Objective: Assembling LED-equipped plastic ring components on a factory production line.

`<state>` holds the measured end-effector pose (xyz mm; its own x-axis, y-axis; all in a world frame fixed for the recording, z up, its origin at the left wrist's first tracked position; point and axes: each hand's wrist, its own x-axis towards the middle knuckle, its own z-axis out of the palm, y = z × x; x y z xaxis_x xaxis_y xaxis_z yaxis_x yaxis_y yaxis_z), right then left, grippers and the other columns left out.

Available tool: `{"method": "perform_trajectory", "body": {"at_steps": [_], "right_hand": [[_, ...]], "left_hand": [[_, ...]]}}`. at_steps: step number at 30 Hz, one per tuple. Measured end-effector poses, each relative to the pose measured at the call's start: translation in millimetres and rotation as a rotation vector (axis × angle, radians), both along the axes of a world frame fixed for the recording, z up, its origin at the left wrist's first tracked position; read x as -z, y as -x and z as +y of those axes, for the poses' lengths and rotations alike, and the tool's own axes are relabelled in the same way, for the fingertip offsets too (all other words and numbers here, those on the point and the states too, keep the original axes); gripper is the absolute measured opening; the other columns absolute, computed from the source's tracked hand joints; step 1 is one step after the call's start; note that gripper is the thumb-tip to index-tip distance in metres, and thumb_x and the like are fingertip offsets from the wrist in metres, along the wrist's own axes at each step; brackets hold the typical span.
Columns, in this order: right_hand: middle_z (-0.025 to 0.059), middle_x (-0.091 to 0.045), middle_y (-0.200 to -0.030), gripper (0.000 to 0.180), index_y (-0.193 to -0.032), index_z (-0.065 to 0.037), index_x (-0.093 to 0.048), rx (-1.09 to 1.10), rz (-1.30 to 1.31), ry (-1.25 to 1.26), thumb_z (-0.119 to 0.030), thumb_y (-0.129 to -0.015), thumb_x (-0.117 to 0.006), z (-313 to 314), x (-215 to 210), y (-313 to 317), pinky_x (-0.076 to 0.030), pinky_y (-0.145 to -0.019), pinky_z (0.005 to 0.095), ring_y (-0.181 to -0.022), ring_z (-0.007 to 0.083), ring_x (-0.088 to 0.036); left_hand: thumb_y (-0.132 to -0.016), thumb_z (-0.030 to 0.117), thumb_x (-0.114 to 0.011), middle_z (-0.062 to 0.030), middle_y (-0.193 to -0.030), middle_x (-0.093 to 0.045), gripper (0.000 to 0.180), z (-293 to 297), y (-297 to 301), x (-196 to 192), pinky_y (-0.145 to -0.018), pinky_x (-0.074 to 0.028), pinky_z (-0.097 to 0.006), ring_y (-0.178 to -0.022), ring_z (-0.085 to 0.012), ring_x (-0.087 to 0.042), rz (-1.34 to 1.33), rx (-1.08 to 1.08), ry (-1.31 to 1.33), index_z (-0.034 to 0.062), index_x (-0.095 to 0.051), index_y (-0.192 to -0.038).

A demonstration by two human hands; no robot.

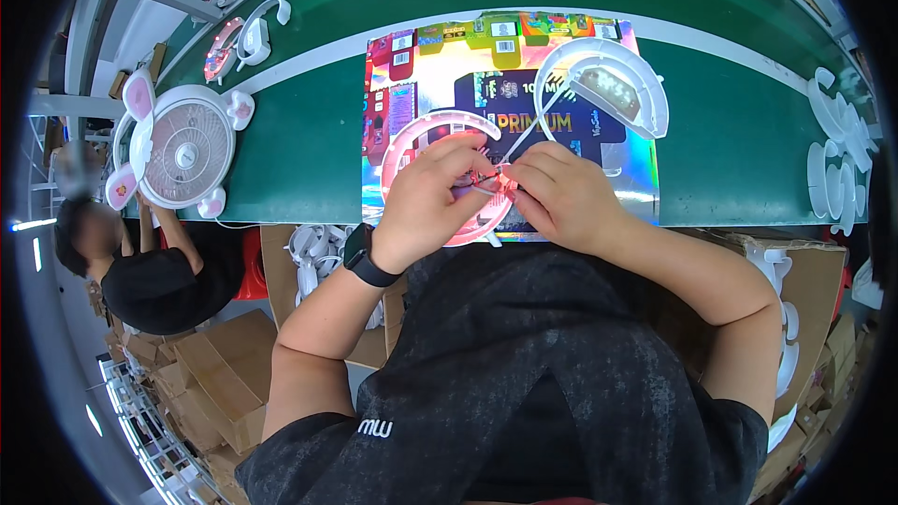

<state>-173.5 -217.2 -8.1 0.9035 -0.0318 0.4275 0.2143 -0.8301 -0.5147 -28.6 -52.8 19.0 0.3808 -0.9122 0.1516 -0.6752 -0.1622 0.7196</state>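
Note:
A pink C-shaped plastic shell lies on a shiny printed sheet before me, partly hidden by my hands. My left hand is over the shell, its thumb and fingers pinched on thin wires. Close beside it, my right hand pinches the same wires near their ends. The exact joint between the fingertips is too small to make out. A white cable leads from there up to a white curved housing with a half-round panel, lying at the upper right of the sheet.
A white fan with pink ear-like parts stands on the green bench at left, near a seated person. Beyond it lie pink and white parts. White curved parts sit at far right. Cardboard boxes fill the lower left.

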Motion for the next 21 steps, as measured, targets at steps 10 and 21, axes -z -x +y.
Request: {"method": "perform_trajectory", "body": {"at_steps": [10,21], "right_hand": [[0.0098,-0.063,-0.091,0.021,-0.100,-0.005,-0.061,0.019,0.048,-0.113,-0.014,-0.082,-0.064,3.2,1.2,-1.2,-0.052,-0.071,0.0396,-0.090,0.0282,-0.062],[0.0090,-0.062,-0.087,0.017,-0.095,-0.007,-0.059,0.091,0.036,-0.166,-0.015,-0.081,-0.063,7.0,1.5,-4.9,-0.051,-0.072,0.0415,-0.088,0.0299,-0.061]], "left_hand": [[-0.079,0.018,-0.075,-0.0108,-0.098,-0.071,0.043,-17.0,5.8,-18.6,-0.073,-0.054,-0.036,-0.088,-0.0253,-0.070,-0.275,-0.004,-0.286,0.0098,-0.060,-0.118],[-0.075,0.000,-0.060,-0.0138,-0.105,-0.070,0.024,-11.1,7.8,-4.6,-0.071,-0.056,-0.034,-0.084,-0.0264,-0.071,-0.226,-0.042,0.031,0.0040,-0.067,-0.098]]}}
